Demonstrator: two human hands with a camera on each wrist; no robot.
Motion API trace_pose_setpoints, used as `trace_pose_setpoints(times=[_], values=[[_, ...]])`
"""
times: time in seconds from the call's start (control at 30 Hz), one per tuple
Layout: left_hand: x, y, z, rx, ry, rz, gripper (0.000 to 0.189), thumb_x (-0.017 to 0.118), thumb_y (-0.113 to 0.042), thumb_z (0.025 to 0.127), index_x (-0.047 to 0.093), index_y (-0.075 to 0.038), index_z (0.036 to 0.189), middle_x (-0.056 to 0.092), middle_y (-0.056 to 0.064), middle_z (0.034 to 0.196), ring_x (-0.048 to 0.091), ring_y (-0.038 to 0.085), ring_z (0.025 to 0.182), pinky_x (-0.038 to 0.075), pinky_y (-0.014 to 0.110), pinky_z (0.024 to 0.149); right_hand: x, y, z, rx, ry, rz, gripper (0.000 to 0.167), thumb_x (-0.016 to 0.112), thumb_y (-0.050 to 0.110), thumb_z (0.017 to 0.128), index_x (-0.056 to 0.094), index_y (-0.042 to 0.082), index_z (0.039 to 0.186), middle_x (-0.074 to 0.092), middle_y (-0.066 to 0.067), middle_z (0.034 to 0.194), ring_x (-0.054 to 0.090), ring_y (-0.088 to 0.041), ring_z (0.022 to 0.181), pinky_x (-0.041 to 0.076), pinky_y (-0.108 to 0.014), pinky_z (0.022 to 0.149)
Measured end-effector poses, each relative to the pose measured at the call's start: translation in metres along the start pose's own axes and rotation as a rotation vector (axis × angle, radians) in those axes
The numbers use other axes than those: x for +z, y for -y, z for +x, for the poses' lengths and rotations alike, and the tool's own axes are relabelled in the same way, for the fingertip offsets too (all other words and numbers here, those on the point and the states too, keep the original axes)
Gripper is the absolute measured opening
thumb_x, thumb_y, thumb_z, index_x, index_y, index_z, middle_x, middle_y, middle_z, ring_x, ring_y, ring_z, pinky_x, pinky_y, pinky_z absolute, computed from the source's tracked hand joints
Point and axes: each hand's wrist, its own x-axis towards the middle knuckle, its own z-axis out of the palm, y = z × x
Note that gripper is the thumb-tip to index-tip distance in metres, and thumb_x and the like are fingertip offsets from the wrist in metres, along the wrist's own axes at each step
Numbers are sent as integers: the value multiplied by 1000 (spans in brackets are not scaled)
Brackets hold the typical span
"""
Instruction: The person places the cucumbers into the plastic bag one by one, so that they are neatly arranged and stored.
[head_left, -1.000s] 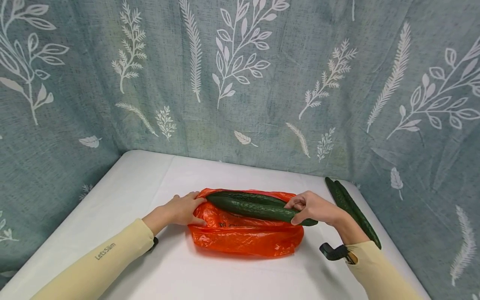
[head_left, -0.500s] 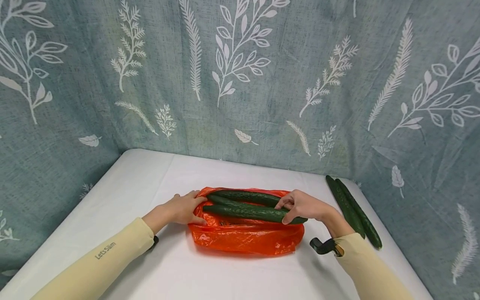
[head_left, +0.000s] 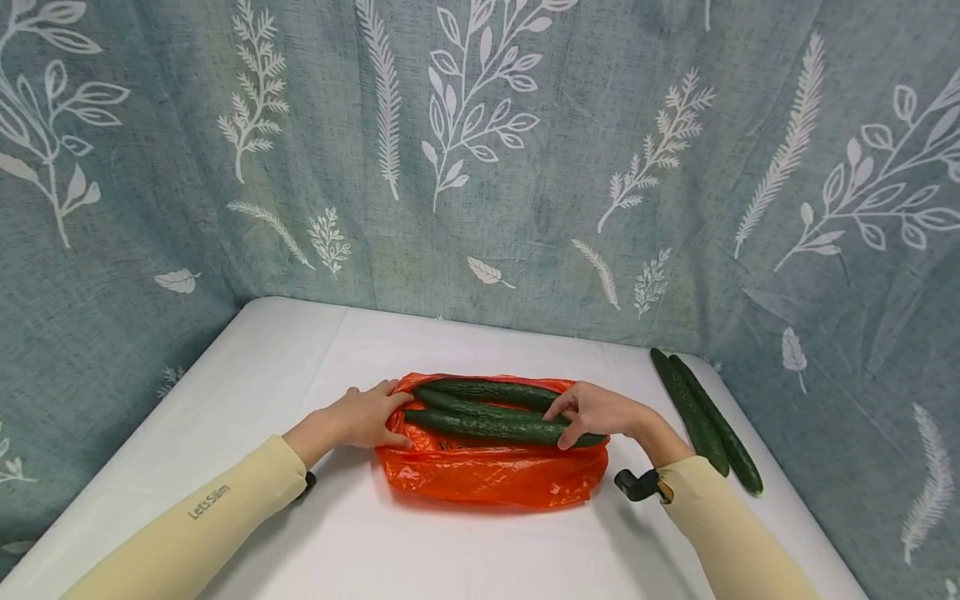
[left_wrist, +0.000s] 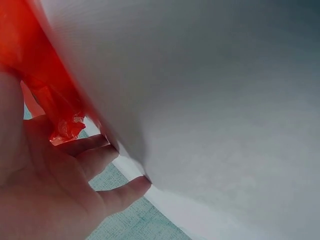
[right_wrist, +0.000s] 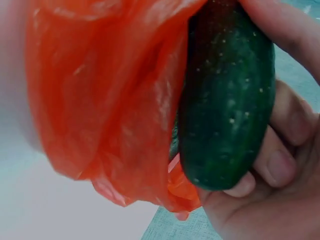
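An orange plastic bag (head_left: 491, 483) lies on its side in the middle of the table, its mouth spread wide. Dark green cucumbers (head_left: 487, 388) lie inside it. My right hand (head_left: 600, 414) pinches the near end of the front cucumber (head_left: 480, 426), thumb on the near side and fingers on the far side; that cucumber lies across the bag's mouth. In the right wrist view, the rounded end of the cucumber (right_wrist: 227, 110) sits between thumb and fingers beside the bag's film. At the bag's left end, my left hand (head_left: 363, 418) rests with thumb and fingers spread against the rim.
Two more cucumbers (head_left: 712, 421) lie side by side along the right edge of the white table (head_left: 337, 533). A patterned grey-green cloth (head_left: 480, 167) hangs behind and at both sides. A dark wrist mount (head_left: 636, 485) juts out below the right wrist.
My right hand has moved left and slightly down with the cucumber, which has sunk further into the bag. The left hand has stayed at the bag's left end.
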Motion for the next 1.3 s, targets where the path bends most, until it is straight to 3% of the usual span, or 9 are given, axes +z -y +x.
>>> trace_pose_setpoints(times=[0.33, 0.63, 0.9, 1.03, 1.3], values=[[-1, -1, 0, -6, 9, -2, 82, 72, -58, 86, 47, -14, 151, 34, 24, 157, 47, 41, 137, 33, 67, 107, 6, -3, 3, -37, 4, -102, 41, 85, 12, 79, 74, 8, 118, 31, 5, 51, 21, -11, 48, 38, -28, 57], [0, 1, 0, 8, 10, -1, 80, 71, -56, 88, 46, -14, 151, 33, 24, 158, 47, 41, 137, 33, 68, 107, 19, -1, -6, 36, -66, -222, 36, 83, 13, 82, 73, 6, 117, 43, 2, 57, 34, -11, 52, 37, -26, 55], [-1, 1, -1, 4, 3, 6, 80, 71, -55, 88, 46, -14, 151, 33, 24, 158, 46, 41, 138, 33, 68, 107, 21, -3, -16, 134, -144, -342, 30, 86, 22, 80, 76, 7, 104, 70, 1, 92, 58, -13, 80, 52, -32, 71], [0, 0, -1, 4, 7, 8, 80, 71, -56, 88, 45, -14, 152, 33, 25, 158, 46, 42, 138, 33, 69, 107, 18, -14, -22, 182, -116, -367, 35, 86, 28, 80, 77, 8, 106, 74, 1, 98, 63, -11, 85, 55, -33, 76], [1, 0, -1, 12, -3, 14, 80, 70, -56, 89, 45, -14, 152, 34, 25, 157, 48, 43, 137, 32, 70, 107, 13, -27, -32, 164, -99, -419, 48, 82, 42, 82, 75, 8, 115, 73, -4, 111, 67, -20, 99, 55, -42, 85]])
